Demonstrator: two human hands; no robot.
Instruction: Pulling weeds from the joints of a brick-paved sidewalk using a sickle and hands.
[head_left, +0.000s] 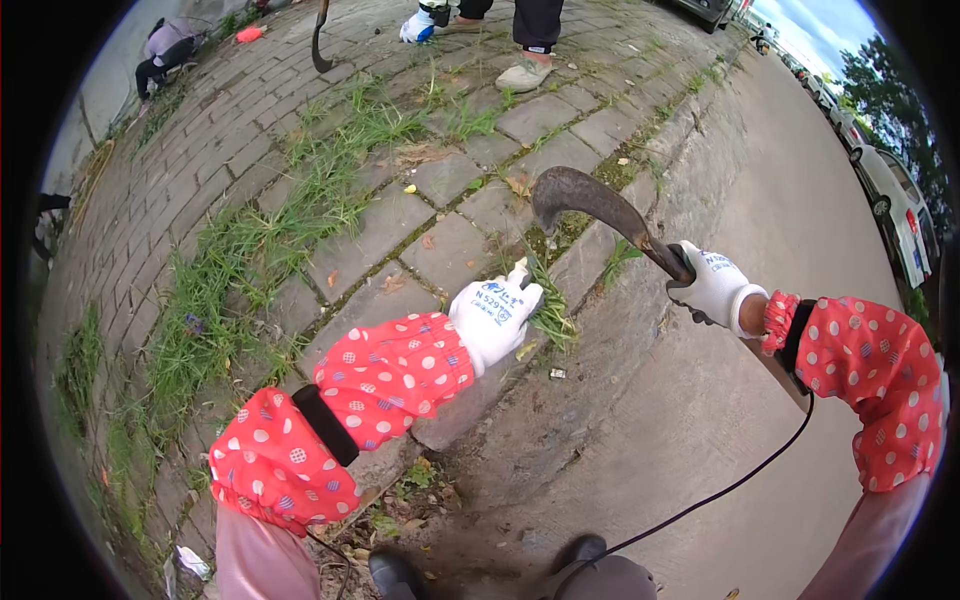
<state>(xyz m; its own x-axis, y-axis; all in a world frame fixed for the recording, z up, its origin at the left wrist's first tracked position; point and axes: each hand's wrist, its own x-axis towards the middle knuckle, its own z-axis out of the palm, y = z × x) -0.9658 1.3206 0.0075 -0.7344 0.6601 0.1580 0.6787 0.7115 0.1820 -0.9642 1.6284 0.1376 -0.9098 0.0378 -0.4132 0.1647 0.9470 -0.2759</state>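
My left hand (495, 319), in a white work glove with printing on its back, is closed around a clump of green grass (555, 311) at the kerb's edge. The blades stick out past the fingers on the right. In my right hand (709, 289), gloved alike, is the handle of a rusty hooked sickle (592, 199). Its curved blade is raised up and left of the hand, apart from the grass, with the tip over the paving. Red polka-dot sleeve covers (390, 364) with black bands are on both forearms.
Uprooted grass (247, 262) lies across the paving bricks (450, 247). Ahead, a person's shoe (525, 73) and gloved hand (417, 27) are near another hooked tool (320, 45). Another person (169, 49) bends by the wall. A black cable (720, 495) hangs before me. Cars (892, 187) line the road.
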